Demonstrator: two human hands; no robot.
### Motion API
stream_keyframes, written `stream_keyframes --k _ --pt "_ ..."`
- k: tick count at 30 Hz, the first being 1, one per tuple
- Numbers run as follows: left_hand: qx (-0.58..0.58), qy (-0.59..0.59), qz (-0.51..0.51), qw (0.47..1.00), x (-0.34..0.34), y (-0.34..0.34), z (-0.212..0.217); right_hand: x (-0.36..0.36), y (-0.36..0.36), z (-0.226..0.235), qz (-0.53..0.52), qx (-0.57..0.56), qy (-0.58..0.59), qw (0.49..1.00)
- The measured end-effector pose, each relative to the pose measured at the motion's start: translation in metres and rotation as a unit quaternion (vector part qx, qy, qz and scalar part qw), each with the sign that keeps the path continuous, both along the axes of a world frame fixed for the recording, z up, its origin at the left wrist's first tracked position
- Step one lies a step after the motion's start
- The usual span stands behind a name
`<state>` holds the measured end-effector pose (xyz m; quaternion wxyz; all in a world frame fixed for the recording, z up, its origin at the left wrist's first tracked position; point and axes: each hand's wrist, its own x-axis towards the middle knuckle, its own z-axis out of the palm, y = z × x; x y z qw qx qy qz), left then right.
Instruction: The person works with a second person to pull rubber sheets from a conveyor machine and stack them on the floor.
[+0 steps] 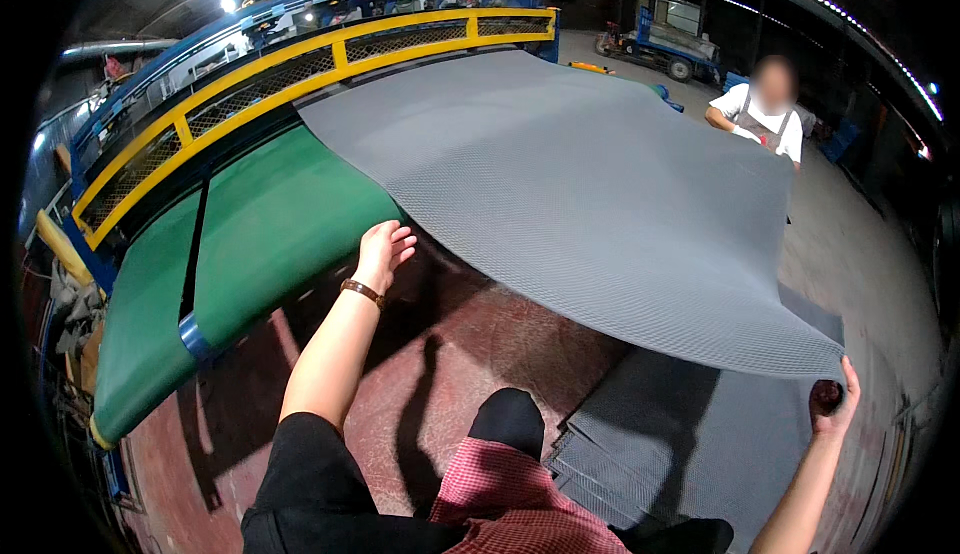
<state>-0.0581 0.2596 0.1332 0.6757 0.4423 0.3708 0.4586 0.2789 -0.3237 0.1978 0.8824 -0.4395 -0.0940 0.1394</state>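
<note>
A wide grey textured sheet (560, 174) stretches out from under the yellow-framed machine and hangs in the air, sagging toward me. My right hand (842, 404) is closed on its near right corner, fingers wrapped round the edge. By the right corner of the green conveyor belt (270, 204), my left hand (386, 254) has its fingers stretched out and holds nothing. It is close to the sheet's left edge; whether it touches the belt cannot be made out. Below the raised sheet, similar grey sheets (640, 434) lie stacked on the floor.
A blue machine with a yellow guard rail (300, 84) spans the far left. A co-worker (765, 119) in a white shirt and apron stands beyond the sheet's far right side. A blue cart (670, 49) is parked behind. The floor (470, 339) is reddish.
</note>
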Motion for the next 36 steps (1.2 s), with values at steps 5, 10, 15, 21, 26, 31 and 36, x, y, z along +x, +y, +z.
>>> stream_keyframes --k 5,10,15,21,26,31,36 --pt "-0.025 -0.049 -0.067 0.996 0.014 0.022 0.001 0.053 -0.055 -0.008 0.169 0.049 -0.095 0.98" --pt "0.025 -0.109 -0.007 0.994 0.029 0.027 0.027 0.062 -0.085 0.003 0.044 0.045 -0.091 0.994" --pt "-0.007 -0.082 0.084 0.993 0.033 0.069 0.034 0.077 -0.111 0.015 0.052 0.056 -0.125 0.989" --pt "-0.008 -0.033 0.207 0.978 0.047 0.095 0.065 0.088 -0.13 0.005 -0.073 0.085 -0.09 0.99" --pt "0.013 0.064 0.266 0.962 0.04 0.134 0.068 0.088 -0.144 -0.003 -0.15 0.094 -0.063 0.982" --pt "0.045 0.117 0.234 0.964 0.03 0.164 0.066 0.093 -0.164 -0.013 -0.155 0.089 -0.032 0.983" --pt "0.053 0.067 0.22 0.972 0.023 0.203 0.067 0.087 -0.184 -0.018 -0.024 0.059 -0.067 0.996"
